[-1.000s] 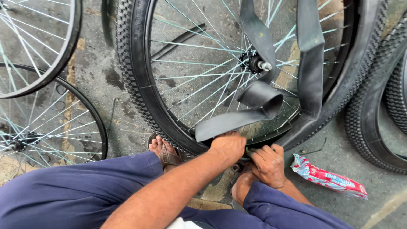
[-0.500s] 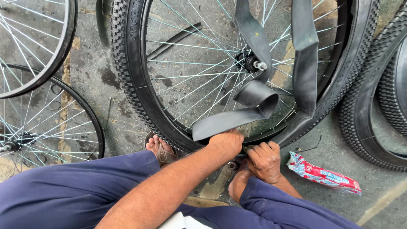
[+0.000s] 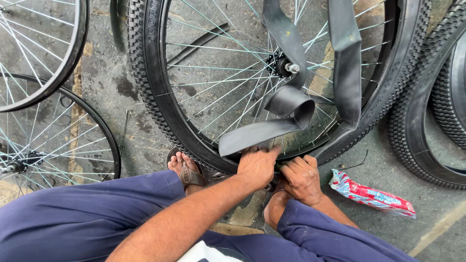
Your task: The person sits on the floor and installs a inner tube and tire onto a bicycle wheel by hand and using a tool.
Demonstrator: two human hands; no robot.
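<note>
The limp black inner tube [image 3: 286,104] hangs in loose folds across the spokes of the knobby-tyred wheel [image 3: 150,92], its lower end at the rim's six o'clock. It looks soft, light and floppy, best gripped close to the rim. The left hand [image 3: 257,166] presses there, fingers curled onto the tube end; the right hand [image 3: 302,178], at three o'clock of it, has fingers bent tight against the tyre bead.

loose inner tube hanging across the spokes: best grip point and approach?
Probably the flat span of the inner tube just above the left hand, pinched across its width from the near side. It lies limp and flattened there, clear of the hub; the folded loop above would likely slip.
</note>
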